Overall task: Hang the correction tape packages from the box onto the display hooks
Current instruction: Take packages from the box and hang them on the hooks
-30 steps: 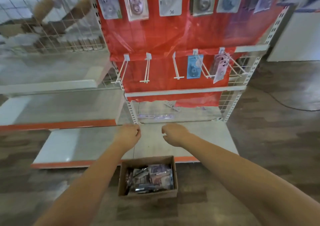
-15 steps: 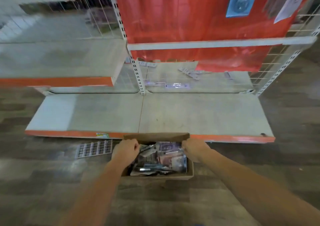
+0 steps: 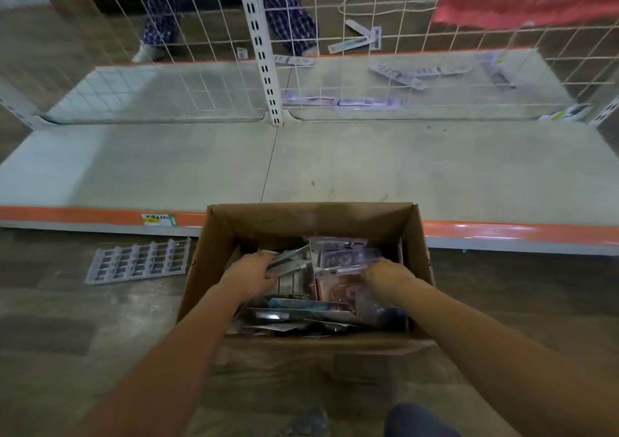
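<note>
- Cardboard box [image 3: 214,269] stood on the floor against the front edge of the bottom shelf [image 3: 335,165], at 6 o'clock of the shelf.
- Box held a loose heap of correction tape packages [image 3: 338,259]; many left to hang, by my judgement.
- Left hand [image 3: 251,270] was inside the box at its 9 o'clock side, fingers curled on a grey package [image 3: 289,257].
- Right hand [image 3: 385,274] was at the 3 o'clock side; it touched the heap, but whether its fingers grasped a pack I could not tell.
- Display hooks out of view, so the count already hung is unknown.
- Clear plastic tray [image 3: 137,262] lay on the floor at 9 o'clock of the box.
- Stage judged: pickup, nothing yet lifted clear.
</note>
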Available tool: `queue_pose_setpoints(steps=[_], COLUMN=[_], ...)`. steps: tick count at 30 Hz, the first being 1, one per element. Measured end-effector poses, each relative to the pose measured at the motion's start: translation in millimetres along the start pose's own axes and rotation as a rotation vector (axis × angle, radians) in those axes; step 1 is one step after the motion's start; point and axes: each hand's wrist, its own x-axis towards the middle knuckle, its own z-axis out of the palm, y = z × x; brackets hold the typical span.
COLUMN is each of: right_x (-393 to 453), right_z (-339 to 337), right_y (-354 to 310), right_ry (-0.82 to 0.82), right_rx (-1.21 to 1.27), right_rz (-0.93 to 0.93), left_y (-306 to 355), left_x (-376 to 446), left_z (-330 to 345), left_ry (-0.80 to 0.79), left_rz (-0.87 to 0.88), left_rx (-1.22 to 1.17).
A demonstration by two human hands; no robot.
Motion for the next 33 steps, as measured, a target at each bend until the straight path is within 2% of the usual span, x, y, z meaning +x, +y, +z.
queue_pose_setpoints(steps=[3, 6, 10, 12, 17, 22, 24, 27, 31, 33], right_x=[20.3, 31.5, 31.2, 29.9, 20.2, 13.0, 10.5, 8.2, 10.3, 12.5], right_z=[19.0, 33.7, 41.5, 42.1, 38.5, 26.0, 18.4, 5.3, -12.2, -17.6], right_y=[-1.8, -4.2, -1.9, -0.7, 2.3, 1.3, 2.4, 5.4, 10.5, 12.9], right_ry=[0.132, 0.192, 0.306, 0.320, 0.319, 0.379, 0.379, 0.411, 0.484, 0.523], right_rx=[-0.140, -0.200, -0.256, -0.209, -0.066, 0.279, 0.479, 0.682, 0.791, 0.793], right_rz=[-0.007, -0.025, -0.071, -0.060, -0.068, -0.148, -0.187, -0.223, -0.202, -0.181], left_y=[-2.2, -4.5, -8.8, -12.9, -15.0, -1.7, 1.2, 2.7, 7.1, 9.6], left_x=[17.8, 29.1, 31.8, 31.2, 20.1, 9.2, 10.5, 16.0, 27.5, 34.2], left_z=[16.3, 32.5, 43.7, 43.6, 37.1, 29.5, 25.4, 18.6, 11.7, 14.6], left_ry=[0.010, 0.011, 0.040, 0.124, 0.316, 0.423, 0.434, 0.451, 0.455, 0.406], left_rz=[0.022, 0.017, -0.013, -0.019, -0.044, -0.052, -0.067, -0.055, -0.076, -0.075], left_rx=[0.055, 0.154, 0.102, -0.011, -0.569, -1.025, -1.135, -1.152, -1.278, -1.341])
